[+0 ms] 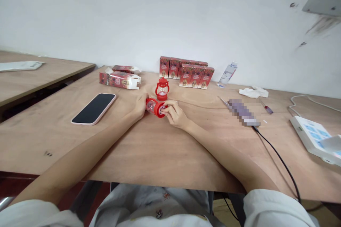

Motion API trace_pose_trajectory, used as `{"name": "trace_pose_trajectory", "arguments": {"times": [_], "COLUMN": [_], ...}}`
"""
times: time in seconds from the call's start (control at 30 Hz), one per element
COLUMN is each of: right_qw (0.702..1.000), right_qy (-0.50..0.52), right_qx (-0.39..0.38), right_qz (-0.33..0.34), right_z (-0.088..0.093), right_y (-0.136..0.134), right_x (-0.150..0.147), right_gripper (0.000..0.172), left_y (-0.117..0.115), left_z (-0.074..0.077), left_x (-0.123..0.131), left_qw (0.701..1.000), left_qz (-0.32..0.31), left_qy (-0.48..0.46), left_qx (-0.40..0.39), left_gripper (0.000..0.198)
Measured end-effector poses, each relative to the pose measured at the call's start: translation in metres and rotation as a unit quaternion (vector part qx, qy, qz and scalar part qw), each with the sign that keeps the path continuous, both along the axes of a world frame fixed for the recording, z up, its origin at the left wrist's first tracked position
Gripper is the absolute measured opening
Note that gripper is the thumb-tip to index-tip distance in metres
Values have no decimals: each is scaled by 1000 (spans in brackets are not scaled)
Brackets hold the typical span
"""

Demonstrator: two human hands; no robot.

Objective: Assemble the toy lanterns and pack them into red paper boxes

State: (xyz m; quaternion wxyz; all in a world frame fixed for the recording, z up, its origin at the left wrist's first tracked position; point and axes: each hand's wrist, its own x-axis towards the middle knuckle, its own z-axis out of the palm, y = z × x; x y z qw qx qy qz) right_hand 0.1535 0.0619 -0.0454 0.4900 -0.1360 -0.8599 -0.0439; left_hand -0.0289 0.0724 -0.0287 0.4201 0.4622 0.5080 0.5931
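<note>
A small red lantern [151, 105] with a clear globe lies tipped on its side, its base turned toward my right hand. My left hand [141, 105] is wrapped round its far end from the left. The fingers of my right hand [176, 114] are pinched together at the open underside of the base, where small parts show that I cannot make out. Just behind, a second red lantern [162, 90] of the same kind stands upright on the table, its handle folded down at the sides.
Several red printed boxes [196, 76] stand in rows by the wall; opened ones [119, 79] lie left. A phone [94, 109] is nearby. Rightward are a water bottle [227, 74], tissue [253, 92], a corded phone [243, 112], a screwdriver [267, 108] and a power strip [314, 136].
</note>
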Motion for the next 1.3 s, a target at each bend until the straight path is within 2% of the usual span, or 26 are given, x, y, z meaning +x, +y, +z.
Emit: {"name": "trace_pose_trajectory", "arguments": {"times": [0.23, 0.4, 0.6, 0.87, 1.1, 1.3], "right_qw": [999, 997, 1000, 1000, 998, 995], "right_qy": [-4, 35, 0, 16, -4, 12], "right_qx": [20, 63, -10, 19, 4, -68], "right_qz": [-39, -16, -24, -17, -58, -76], "right_z": [2, 3, 4, 5, 5, 4], "right_y": [-1, -1, -2, -2, -1, 1], "right_x": [-1, -2, -1, -1, 0, -1], "right_gripper": [22, 15, 20, 14, 19, 21], "left_y": [-2, -1, 1, 5, 4, 2], "left_z": [2, 2, -1, -4, 0, 6], "left_x": [2, 3, 2, 1, 3, 8], "left_qw": [1000, 999, 999, 998, 993, 987], "left_qz": [19, 28, 29, 57, 105, 139], "left_qy": [-7, -13, -19, -14, -11, 3], "left_qx": [-2, -13, -17, -25, -49, -75], "left_gripper": [28, 28, 36, 34, 37, 29]}}
